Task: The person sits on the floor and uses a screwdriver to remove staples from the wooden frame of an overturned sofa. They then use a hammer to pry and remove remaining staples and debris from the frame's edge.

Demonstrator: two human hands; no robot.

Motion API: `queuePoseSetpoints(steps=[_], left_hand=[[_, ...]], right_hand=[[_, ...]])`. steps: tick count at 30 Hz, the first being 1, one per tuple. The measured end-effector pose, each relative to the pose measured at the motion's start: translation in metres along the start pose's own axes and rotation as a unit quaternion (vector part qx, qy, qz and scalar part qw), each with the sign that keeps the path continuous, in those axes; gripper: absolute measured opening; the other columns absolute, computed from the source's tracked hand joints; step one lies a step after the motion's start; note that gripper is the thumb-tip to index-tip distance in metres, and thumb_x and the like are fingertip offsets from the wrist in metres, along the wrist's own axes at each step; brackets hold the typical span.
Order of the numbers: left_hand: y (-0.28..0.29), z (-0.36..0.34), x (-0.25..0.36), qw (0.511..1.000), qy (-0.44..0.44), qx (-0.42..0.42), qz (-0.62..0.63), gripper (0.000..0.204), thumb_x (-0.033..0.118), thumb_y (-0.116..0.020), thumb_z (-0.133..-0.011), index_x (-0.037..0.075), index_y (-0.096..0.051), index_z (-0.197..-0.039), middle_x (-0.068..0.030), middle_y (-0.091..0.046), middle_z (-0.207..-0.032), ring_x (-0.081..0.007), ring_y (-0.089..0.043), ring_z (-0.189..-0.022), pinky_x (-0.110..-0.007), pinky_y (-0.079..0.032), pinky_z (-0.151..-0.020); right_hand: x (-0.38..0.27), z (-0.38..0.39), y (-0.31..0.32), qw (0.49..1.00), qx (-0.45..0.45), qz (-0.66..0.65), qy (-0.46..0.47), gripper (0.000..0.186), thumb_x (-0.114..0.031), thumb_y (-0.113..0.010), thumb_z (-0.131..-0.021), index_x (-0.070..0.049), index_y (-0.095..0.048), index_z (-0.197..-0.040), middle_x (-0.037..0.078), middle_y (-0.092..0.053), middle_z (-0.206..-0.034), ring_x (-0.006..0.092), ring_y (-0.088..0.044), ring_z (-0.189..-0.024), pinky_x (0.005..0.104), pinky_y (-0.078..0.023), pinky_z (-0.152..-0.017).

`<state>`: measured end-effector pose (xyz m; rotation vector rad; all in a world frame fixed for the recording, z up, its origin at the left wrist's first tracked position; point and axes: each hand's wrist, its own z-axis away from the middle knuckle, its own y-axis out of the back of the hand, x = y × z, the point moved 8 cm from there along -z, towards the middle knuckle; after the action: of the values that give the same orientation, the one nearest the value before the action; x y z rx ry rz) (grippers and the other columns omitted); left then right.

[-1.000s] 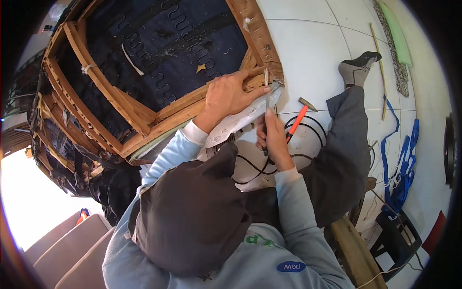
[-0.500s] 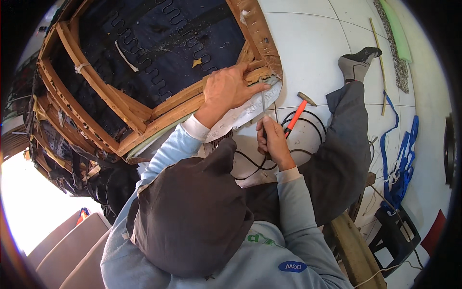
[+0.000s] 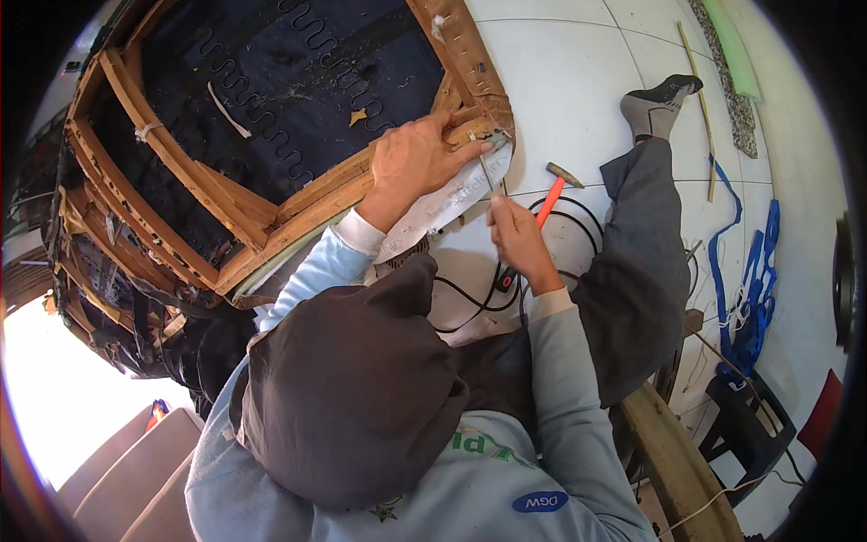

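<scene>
My left hand (image 3: 405, 167) grips the near rail of a wooden furniture frame (image 3: 325, 200). Its thumb reaches out to the corner, where pale torn lining (image 3: 497, 141) shows. My right hand (image 3: 524, 242) is closed round a thin tool with a straight metal shaft (image 3: 489, 173), perhaps a screwdriver; its handle is hidden in my fist. The shaft slants up to the corner beside my left thumb, and I cannot tell whether its tip is under the lining. A white printed sheet (image 3: 452, 203) hangs along the rail's outer side below my left hand.
A hammer (image 3: 551, 200) with a red-orange handle lies on the white tiles (image 3: 551, 72) right of my right hand, by a looped black cable (image 3: 591, 217). Inside the frame are wavy springs (image 3: 280, 135) over dark cloth. Blue straps (image 3: 754, 298) and a dark stool (image 3: 745, 425) are far right.
My right hand has shifted a little to the right and up, and the tool now slants more to the left. My left hand keeps its place on the rail. The whole view has shifted slightly.
</scene>
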<state>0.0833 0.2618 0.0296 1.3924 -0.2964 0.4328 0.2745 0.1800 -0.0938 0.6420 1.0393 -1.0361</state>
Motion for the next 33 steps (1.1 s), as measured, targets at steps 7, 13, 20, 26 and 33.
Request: queuePoseSetpoints(steps=[7,13,20,26,33], left_hand=[[0.002,0.001,-0.002,0.999,-0.019,0.032,0.003,0.076,0.079,-0.071,-0.088,0.013,-0.081,-0.125,-0.0182,-0.082,-0.098,-0.038,-0.08,-0.092,-0.048,-0.062,-0.089],[-0.005,-0.004,-0.008,0.999,-0.01,-0.002,0.043,0.079,0.078,-0.077,-0.083,0.012,-0.079,-0.128,-0.0156,-0.083,-0.104,-0.0374,-0.08,-0.099,-0.047,-0.062,-0.088],[0.001,0.003,-0.002,0.998,-0.06,0.028,0.008,0.081,0.078,-0.079,-0.081,0.012,-0.079,-0.127,-0.0154,-0.082,-0.102,-0.0361,-0.08,-0.098,-0.048,-0.062,-0.088],[0.0,0.003,-0.001,0.999,-0.044,0.029,-0.007,0.079,0.078,-0.078,-0.082,0.011,-0.081,-0.124,-0.0168,-0.082,-0.103,-0.0371,-0.08,-0.097,-0.048,-0.061,-0.09],[0.002,0.003,-0.002,0.999,-0.021,0.022,0.012,0.077,0.077,-0.077,-0.084,0.014,-0.081,-0.127,-0.0175,-0.082,-0.105,-0.0366,-0.08,-0.097,-0.048,-0.062,-0.09]], right_hand=[[-0.019,0.026,-0.041,0.933,-0.118,-0.293,-0.175,0.052,-0.057,-0.042,-0.117,-0.012,-0.054,-0.093,-0.005,-0.035,-0.058,0.0073,-0.027,-0.04,0.0271,-0.03,-0.04],[-0.02,0.009,-0.027,0.994,0.101,-0.023,0.024,0.046,-0.042,-0.052,-0.116,-0.003,-0.062,-0.095,0.015,-0.055,-0.063,0.0301,-0.052,-0.051,0.0439,-0.043,-0.052],[-0.007,0.027,-0.03,0.971,0.2,0.112,0.066,0.042,-0.035,-0.05,-0.117,-0.003,-0.061,-0.091,0.005,-0.055,-0.066,0.0121,-0.053,-0.058,0.0338,-0.042,-0.055],[-0.018,0.027,-0.03,0.967,0.213,0.125,0.063,0.042,-0.035,-0.052,-0.116,0.0,-0.062,-0.096,0.019,-0.061,-0.074,0.0361,-0.059,-0.066,0.0461,-0.046,-0.062],[-0.038,0.029,-0.029,0.939,0.255,0.219,0.072,0.045,-0.04,-0.052,-0.116,0.0,-0.063,-0.099,0.027,-0.065,-0.078,0.05,-0.063,-0.072,0.0542,-0.048,-0.066]])
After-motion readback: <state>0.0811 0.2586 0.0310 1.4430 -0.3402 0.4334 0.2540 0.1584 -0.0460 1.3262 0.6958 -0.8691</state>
